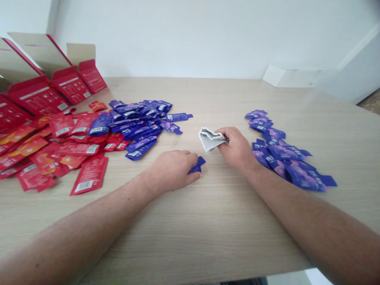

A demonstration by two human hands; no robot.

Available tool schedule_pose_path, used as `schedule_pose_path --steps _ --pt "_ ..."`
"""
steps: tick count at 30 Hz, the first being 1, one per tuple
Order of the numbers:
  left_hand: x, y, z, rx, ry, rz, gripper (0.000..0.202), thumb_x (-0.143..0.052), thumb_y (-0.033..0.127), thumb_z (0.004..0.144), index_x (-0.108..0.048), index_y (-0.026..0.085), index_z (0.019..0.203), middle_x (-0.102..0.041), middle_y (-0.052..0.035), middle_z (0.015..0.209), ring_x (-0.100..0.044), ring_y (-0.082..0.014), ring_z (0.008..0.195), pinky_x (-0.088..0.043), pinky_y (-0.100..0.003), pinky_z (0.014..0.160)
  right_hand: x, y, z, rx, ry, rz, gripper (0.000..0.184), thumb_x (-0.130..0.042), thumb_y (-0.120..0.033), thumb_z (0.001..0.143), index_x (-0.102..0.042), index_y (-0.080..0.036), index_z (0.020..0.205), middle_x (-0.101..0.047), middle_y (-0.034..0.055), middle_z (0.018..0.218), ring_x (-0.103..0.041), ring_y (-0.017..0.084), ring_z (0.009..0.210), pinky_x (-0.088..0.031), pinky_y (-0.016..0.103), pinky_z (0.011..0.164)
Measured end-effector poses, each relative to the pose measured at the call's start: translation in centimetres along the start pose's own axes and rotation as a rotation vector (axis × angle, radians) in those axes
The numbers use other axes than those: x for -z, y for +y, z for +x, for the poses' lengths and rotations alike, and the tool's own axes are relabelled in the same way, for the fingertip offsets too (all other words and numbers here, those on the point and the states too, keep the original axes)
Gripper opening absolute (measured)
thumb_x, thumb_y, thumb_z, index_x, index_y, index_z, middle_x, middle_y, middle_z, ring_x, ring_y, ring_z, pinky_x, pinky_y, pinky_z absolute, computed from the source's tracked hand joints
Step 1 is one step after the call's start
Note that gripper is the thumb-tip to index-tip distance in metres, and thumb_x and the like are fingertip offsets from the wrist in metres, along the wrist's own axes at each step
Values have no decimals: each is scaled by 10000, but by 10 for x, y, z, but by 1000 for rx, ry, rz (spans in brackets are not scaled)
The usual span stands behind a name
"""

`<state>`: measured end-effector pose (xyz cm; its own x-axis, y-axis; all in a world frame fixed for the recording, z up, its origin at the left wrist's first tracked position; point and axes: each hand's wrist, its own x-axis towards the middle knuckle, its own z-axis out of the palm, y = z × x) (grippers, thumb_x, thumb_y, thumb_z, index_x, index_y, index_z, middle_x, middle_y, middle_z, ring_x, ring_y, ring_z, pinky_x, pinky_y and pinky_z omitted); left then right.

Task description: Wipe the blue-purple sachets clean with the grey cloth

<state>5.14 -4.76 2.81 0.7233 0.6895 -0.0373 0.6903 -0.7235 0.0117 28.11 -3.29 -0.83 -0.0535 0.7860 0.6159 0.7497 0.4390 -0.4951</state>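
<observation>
My left hand [175, 170] is low over the middle of the table, thumb and fingers closed about a blue sachet [197, 164]. Most of that sachet is hidden under the hand; its notched end sticks out to the right. A folded grey-white cloth [211, 139] with a pale stitched edge is pinched in my right hand [236, 148], held just above the tabletop. Left of my hands lies a heap of blue sachets [139, 122]. Further blue and purple sachets [285, 152] overlap in a row beyond my right wrist.
Red sachets [62, 146] are piled at the left, some under the blue ones. Behind them stand red cartons [38, 95] with raised flaps. A white box [292, 76] sits by the wall at the back right of the wooden table [208, 233].
</observation>
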Motion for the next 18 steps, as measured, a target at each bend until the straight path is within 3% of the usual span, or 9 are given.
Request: schedule_pose_path --steps 4,10,13,18 --pt "-1 -19 0 161 -10 18 587 -531 696 754 -597 228 1103 -642 -107 1043 -602 -281 954 -439 -345 733 0 -1 0 13 -17 18 223 -592 -105 804 -644 -224 985 -658 50 969 -601 209 911 -465 342 817" --pt "-11 -30 6 242 -174 -158 632 -627 690 652 -592 268 1121 -694 -55 945 -628 -238 782 -380 -292 580 -2 -1 -2 27 -38 21 230 -591 -94 802 -643 -220 987 -655 50 964 -597 204 905 -461 334 811" --pt "-9 -33 11 239 -234 -246 532 -644 659 646 -657 241 976 -695 -40 847 -614 -202 703 -350 -277 543 -2 -2 -2 38 -47 24 238 -585 -88 800 -642 -218 991 -655 53 967 -597 207 911 -459 337 818" --pt "-4 -42 14 224 -257 -520 345 -549 534 786 -663 208 785 -654 -4 669 -565 -138 576 -340 -243 506 -2 -3 -1 38 -58 31 245 -574 -84 795 -645 -214 990 -651 55 959 -595 207 902 -460 341 813"
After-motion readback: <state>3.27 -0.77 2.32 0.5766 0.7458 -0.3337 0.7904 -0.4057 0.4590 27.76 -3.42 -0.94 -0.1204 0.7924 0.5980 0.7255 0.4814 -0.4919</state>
